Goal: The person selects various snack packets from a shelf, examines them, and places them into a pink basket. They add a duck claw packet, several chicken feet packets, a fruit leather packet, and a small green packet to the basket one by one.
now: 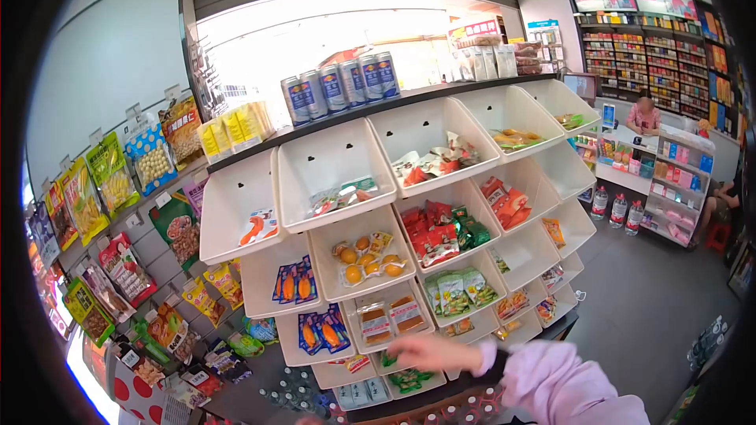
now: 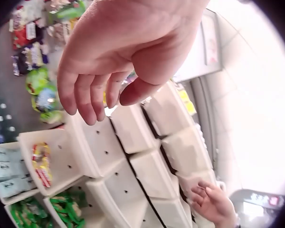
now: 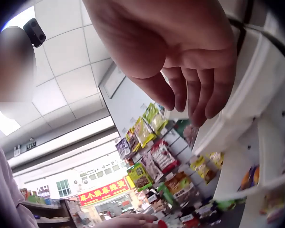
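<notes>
In the head view my right hand (image 1: 429, 352) reaches across the lower part of a tiered rack of white bins (image 1: 339, 171). It is close to the bin of flat brown snack packs (image 1: 391, 320) and the green-wrapped sweets (image 1: 409, 380). The right wrist view shows that hand (image 3: 180, 61) with loosely bent fingers and nothing in them. My left hand (image 2: 128, 57) hangs in front of the bins in the left wrist view, fingers relaxed, holding nothing. In the head view only a sliver of it shows at the bottom edge.
Blue-and-silver cans (image 1: 339, 86) stand on the rack's top shelf. Bagged snacks (image 1: 110, 173) hang on the left wall. Bottles (image 1: 291, 389) stand low beside the rack. At the back right, a person (image 1: 644, 116) sits behind a counter, with large water bottles (image 1: 617, 211) on the floor.
</notes>
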Demonstrator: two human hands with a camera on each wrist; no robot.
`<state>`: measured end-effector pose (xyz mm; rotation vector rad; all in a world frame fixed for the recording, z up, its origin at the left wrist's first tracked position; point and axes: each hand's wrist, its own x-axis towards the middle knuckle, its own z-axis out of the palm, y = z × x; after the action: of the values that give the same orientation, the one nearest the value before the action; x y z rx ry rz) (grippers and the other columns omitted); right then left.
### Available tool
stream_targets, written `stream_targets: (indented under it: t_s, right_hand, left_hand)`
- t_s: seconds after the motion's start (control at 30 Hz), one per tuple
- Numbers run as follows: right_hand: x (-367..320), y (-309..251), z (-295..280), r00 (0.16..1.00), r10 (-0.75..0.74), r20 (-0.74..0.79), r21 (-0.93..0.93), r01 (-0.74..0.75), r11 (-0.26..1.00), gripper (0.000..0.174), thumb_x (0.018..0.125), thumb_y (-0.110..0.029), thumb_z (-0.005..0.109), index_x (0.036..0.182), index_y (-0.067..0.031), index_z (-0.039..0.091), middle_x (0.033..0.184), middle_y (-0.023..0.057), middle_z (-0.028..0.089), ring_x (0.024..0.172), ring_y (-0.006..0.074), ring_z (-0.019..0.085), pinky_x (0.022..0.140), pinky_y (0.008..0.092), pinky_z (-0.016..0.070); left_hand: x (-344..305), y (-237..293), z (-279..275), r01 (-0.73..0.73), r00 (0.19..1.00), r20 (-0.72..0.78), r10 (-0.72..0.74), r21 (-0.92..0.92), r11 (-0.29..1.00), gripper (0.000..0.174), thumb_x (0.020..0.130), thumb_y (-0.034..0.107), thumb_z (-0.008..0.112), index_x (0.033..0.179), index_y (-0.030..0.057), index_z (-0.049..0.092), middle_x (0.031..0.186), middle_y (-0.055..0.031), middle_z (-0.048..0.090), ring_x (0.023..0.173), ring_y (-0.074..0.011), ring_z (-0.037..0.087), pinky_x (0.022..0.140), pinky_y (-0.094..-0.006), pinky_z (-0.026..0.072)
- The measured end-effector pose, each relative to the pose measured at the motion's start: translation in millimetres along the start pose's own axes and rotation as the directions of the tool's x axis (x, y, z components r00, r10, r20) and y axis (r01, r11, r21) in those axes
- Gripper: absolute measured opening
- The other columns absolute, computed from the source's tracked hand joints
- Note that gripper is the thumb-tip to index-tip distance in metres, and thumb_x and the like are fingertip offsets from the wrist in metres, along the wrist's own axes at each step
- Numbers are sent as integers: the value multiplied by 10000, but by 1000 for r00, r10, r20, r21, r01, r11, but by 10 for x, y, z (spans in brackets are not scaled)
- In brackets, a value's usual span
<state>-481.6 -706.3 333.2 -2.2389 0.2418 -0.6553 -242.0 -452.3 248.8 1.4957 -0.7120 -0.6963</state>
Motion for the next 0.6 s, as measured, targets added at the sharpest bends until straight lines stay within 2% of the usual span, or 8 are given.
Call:
stream_targets:
  t_s: [0.03,0.1,0.13,0.17,0.27,0.37,0.43,0.6]
  right_hand:
    - [11,-72,-429,990,11,-139,38,-6,999,275,804,-182,510,1021,-14,501,925,127,553,843,228,551,729,318,442]
    - [64,-170,-1261,921,-23,-389,-136,-32,990,251,782,-165,536,980,-12,511,863,132,552,809,233,544,713,307,442]
    - [105,-221,-1624,832,-166,-530,-249,34,968,240,755,-132,545,959,-7,519,865,139,550,810,263,543,705,336,443]
    - [142,-248,-1961,768,-229,-598,-413,-51,909,232,740,-121,553,941,-9,525,892,140,544,832,278,533,716,353,435]
    - [252,-204,-2713,623,-463,-630,-751,-335,569,209,697,-108,581,885,-24,545,968,126,527,909,306,496,755,395,410]
    - [361,-96,-3145,653,-397,-645,-754,-460,468,274,664,-131,617,923,-61,562,974,96,535,958,277,472,807,374,396]
    - [425,16,-3297,672,-419,-611,-788,-463,407,224,652,-147,623,859,-68,592,964,95,539,945,273,480,797,375,403]
    - [569,158,-3460,719,-352,-600,-794,-480,374,111,627,-153,624,698,-67,626,940,102,538,909,266,500,763,361,428]
  left_hand:
    - [88,507,349,21,997,73,-22,17,1000,258,828,120,523,1049,-11,501,904,-45,561,780,-104,519,706,-227,429]
    - [367,884,898,-170,975,129,181,-92,981,273,826,94,523,1073,-17,486,936,-69,562,826,-117,513,724,-232,422]
    - [606,1023,1178,-367,920,133,368,-36,929,300,793,107,527,1072,6,481,832,-121,604,737,-221,599,657,-317,480]
    - [677,1240,1376,-358,897,244,368,-84,930,232,812,7,501,1033,-45,457,970,-115,556,878,-180,559,775,-288,465]
    - [892,1960,2203,-410,821,375,431,-138,901,271,819,5,483,1083,-32,437,1003,-126,550,931,-183,546,804,-286,453]
    - [1013,2455,2961,-436,743,483,463,-175,883,282,828,29,468,1101,-33,434,1021,-135,545,918,-174,550,783,-278,462]
    - [1179,2619,3331,-418,694,554,459,-209,884,285,824,50,478,1098,-21,450,1000,-122,539,855,-188,563,762,-300,471]
    - [1395,2988,3945,-200,740,583,335,-284,938,346,838,76,447,1157,-43,385,1028,-148,518,860,-204,556,762,-311,479]
